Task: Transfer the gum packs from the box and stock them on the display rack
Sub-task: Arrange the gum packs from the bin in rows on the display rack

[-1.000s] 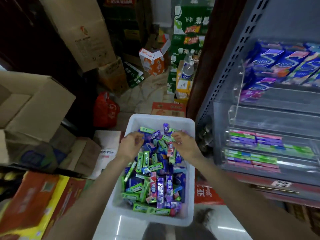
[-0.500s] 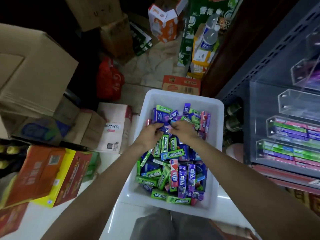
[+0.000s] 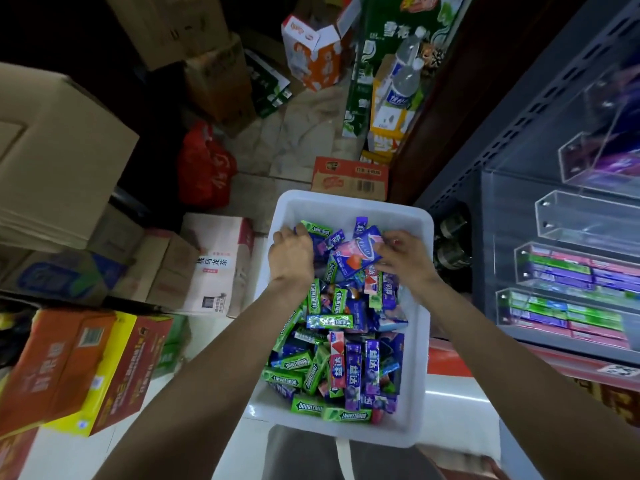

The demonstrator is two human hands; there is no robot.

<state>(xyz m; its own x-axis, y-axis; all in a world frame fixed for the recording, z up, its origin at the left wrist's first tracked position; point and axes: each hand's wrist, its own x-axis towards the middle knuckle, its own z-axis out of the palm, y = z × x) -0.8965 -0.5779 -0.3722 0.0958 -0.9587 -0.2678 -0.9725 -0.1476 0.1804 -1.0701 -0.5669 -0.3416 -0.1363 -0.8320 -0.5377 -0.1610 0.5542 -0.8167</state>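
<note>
A white plastic box sits in front of me, filled with several green, purple and pink gum packs. Both my hands are inside its far end. My right hand pinches the edge of a wide blue and pink gum pack lifted above the pile. My left hand rests curled on the packs at the box's left wall; what its fingers hold is hidden. The clear acrylic display rack stands at the right, its lower tiers stocked with rows of gum.
Cardboard cartons are stacked on the left, with orange and yellow cases at lower left. A red bag, an orange carton and water bottles crowd the floor beyond the box. A grey perforated shelf post rises right.
The view has tilted down and nearer the box. My hands moved apart within the pile, and my right hand has raised a wide blue and pink pack.
</note>
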